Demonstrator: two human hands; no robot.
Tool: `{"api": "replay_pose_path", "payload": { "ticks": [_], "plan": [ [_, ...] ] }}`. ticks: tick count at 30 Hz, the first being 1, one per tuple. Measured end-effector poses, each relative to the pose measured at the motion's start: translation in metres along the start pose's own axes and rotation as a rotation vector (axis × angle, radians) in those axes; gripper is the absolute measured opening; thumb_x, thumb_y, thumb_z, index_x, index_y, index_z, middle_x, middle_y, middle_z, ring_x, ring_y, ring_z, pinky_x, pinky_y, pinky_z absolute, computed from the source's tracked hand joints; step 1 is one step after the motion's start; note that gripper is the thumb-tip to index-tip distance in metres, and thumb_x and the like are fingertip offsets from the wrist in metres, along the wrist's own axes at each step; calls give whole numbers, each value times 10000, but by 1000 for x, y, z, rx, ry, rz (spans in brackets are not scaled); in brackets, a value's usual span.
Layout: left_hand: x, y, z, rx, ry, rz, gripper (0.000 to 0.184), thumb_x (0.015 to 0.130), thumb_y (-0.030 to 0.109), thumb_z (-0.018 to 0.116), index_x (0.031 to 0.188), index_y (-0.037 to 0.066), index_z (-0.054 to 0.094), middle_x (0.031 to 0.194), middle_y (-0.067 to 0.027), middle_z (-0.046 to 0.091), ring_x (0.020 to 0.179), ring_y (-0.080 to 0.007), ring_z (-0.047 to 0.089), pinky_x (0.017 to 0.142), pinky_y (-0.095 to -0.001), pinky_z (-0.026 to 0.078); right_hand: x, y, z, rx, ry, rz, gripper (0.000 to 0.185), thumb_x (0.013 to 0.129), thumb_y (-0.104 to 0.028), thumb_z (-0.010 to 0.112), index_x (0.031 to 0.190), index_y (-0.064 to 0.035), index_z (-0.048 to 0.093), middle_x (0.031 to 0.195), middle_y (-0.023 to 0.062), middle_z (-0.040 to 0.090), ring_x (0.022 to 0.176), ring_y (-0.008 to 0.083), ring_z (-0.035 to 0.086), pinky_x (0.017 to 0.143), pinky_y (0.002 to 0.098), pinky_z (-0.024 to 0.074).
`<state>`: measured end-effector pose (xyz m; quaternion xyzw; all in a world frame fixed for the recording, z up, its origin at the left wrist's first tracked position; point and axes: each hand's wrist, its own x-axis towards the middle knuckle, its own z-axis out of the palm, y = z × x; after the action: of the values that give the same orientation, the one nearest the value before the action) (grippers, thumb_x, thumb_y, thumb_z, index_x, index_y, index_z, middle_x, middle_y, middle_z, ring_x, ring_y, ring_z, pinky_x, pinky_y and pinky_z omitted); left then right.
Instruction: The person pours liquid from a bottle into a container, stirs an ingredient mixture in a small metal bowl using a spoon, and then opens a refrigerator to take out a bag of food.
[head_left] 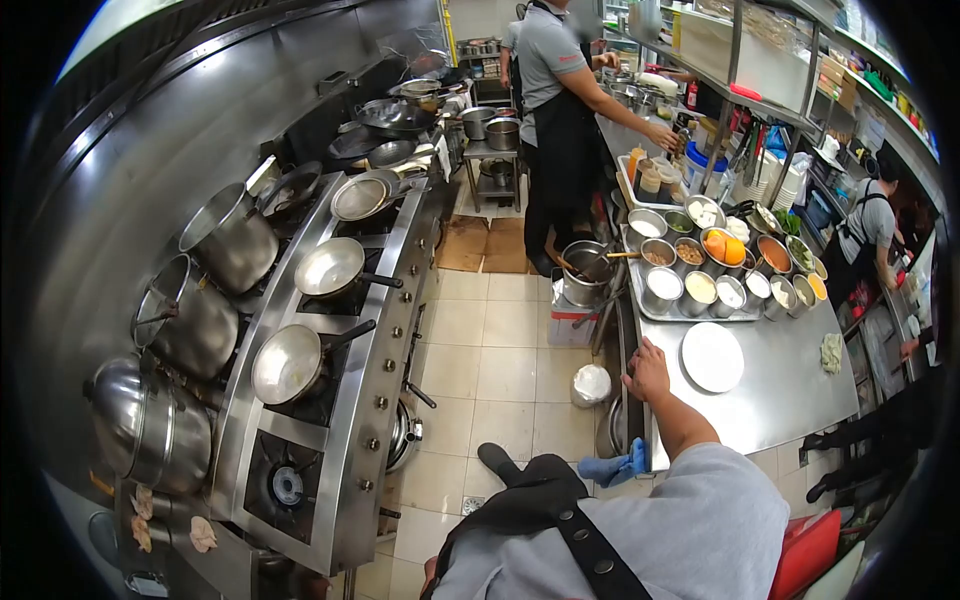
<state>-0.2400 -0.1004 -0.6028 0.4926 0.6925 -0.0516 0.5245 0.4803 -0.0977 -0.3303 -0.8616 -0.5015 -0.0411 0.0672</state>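
Observation:
My right hand (648, 372) rests at the left edge of the steel counter (770, 410), its fingers somewhat spread and holding nothing. Just right of it, but apart, lies a bare white plate (713, 357). Beyond the plate, a metal tray (690, 317) carries several steel containers of ingredients, among them one with orange pieces (724, 245) and one with white contents (663, 287). A blue cloth (613, 466) hangs by the counter's near corner, below my forearm. My left hand is out of view.
On the left runs a stove (330, 440) with two frying pans (329, 267) and large pots (235, 240) behind. A person (560, 110) in a black apron stands ahead at the counter; another person (875, 220) works at far right. A pot (585, 275) and a white tub (591, 385) stand beside the aisle.

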Motion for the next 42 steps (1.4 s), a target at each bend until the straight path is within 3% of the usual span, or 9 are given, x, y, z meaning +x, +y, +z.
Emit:
{"api": "replay_pose_path", "payload": {
  "ticks": [11,19,22,25,26,32,35,38,42],
  "plan": [
    [-13,39,-3,-101,-210,234,523,982,413,597,1325,19,597,1320,-100,621,1225,-185,566,1077,-306,399,0,1,0,2,-12,1,309,762,-351,788,946,-105,752,1226,97,610,1439,300,342,1173,459,261],
    [-108,205,-32,-232,-528,406,577,993,441,574,1384,16,548,1390,-101,573,1286,-192,522,1108,-315,367,0,-12,-24,53,-65,22,315,771,-289,775,991,-66,745,1237,119,615,1436,312,351,1177,460,275],
    [-136,255,-42,-290,-629,459,598,997,451,565,1406,15,529,1416,-101,555,1309,-194,506,1120,-318,355,-1,-2,-5,46,35,-36,248,744,-287,795,897,-100,740,1200,109,617,1424,317,368,1164,465,271],
    [-163,292,-52,-372,-721,508,619,1002,462,556,1428,14,511,1443,-102,537,1332,-197,490,1132,-321,343,1,-2,-4,26,1,-1,252,740,-290,796,899,-102,741,1204,109,618,1426,315,366,1166,465,269],
    [-175,302,-57,-400,-753,521,627,1003,465,554,1435,14,505,1451,-102,531,1340,-198,484,1135,-322,339,1,-5,-14,31,-80,19,355,773,-340,769,1004,-72,745,1262,129,602,1446,306,339,1187,462,253],
    [-214,335,-74,-421,-897,709,653,1019,473,522,1470,4,467,1500,-108,486,1368,-197,457,1156,-326,313,0,-2,-3,12,1,-1,269,737,-297,798,924,-110,750,1210,99,617,1432,305,359,1166,459,270],
    [-216,335,-71,-443,-863,688,634,1027,467,508,1458,2,484,1480,-110,506,1348,-190,471,1149,-329,325,0,1,2,25,32,-12,266,741,-302,795,921,-111,752,1211,95,616,1434,302,355,1166,456,269],
    [-200,319,-65,-402,-754,484,634,1024,498,505,1393,-15,555,1400,-118,580,1277,-189,531,1110,-320,367,-1,0,-3,32,2,-2,271,757,-319,779,928,-110,755,1220,83,614,1440,295,345,1166,452,268],
    [-211,330,-70,-133,-556,309,623,1037,515,475,1284,-32,640,1274,-135,661,1169,-190,592,1047,-306,413,0,-1,-2,12,-10,1,278,774,-324,762,946,-106,754,1227,80,610,1442,296,343,1165,449,268]
  ]
}}
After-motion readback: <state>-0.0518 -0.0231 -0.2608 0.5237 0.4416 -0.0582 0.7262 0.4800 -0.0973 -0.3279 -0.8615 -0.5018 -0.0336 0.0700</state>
